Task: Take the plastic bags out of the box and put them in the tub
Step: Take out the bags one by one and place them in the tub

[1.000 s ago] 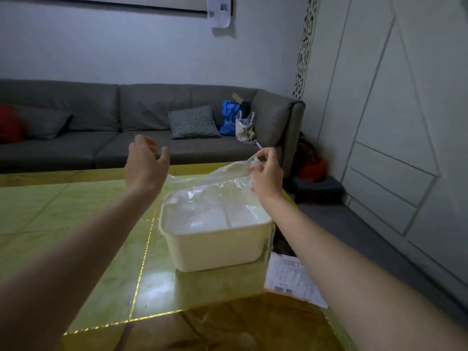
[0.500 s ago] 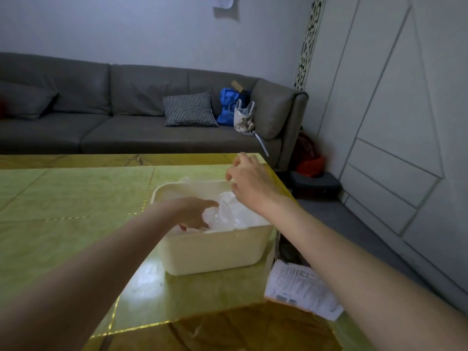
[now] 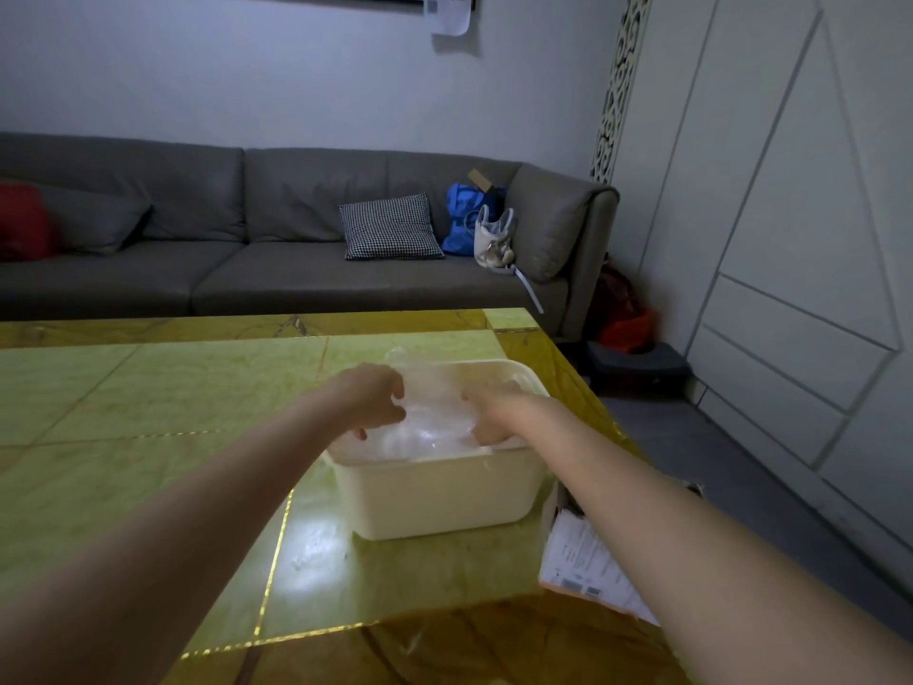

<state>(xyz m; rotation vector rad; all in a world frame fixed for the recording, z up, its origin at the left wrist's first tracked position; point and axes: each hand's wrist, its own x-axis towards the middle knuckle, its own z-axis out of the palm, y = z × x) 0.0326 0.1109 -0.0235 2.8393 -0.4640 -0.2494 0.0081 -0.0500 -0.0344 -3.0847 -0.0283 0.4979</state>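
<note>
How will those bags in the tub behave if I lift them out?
Probably floppy: the clear bags lie crumpled and folded in the tub. Likely very light, being thin see-through film. Possibly slippery, since they look glossy; both the left hand and right hand are down on them.

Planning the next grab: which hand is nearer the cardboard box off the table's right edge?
Right. The right hand is in the tub on the side next to the box; the left hand is at the tub's far side.
</note>
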